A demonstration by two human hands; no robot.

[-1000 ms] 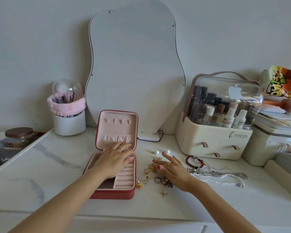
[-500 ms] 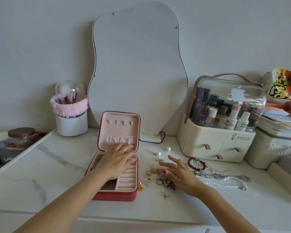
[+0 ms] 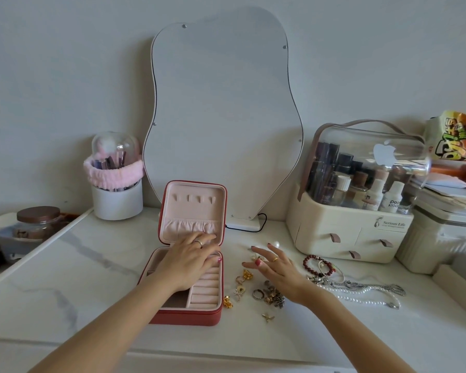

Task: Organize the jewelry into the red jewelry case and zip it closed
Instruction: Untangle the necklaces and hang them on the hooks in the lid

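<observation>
Red jewelry case [image 3: 189, 316] under flat left hand [image 3: 191, 261]; relaxed right hand [image 3: 277, 273] above rings [image 3: 269, 293].

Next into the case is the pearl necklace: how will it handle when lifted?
The pearl necklace is probably floppy: it lies in loose curves on the counter. It may drag the silver chain that lies against it. Its beads look smooth, so likely slippery.

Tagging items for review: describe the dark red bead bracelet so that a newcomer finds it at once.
Start at the cream cosmetics organizer on the right. On the marble top just before its drawers lies the red bead bracelet. Unlike the white pearl strand and silver chains beside it, its beads are dark red.
</observation>
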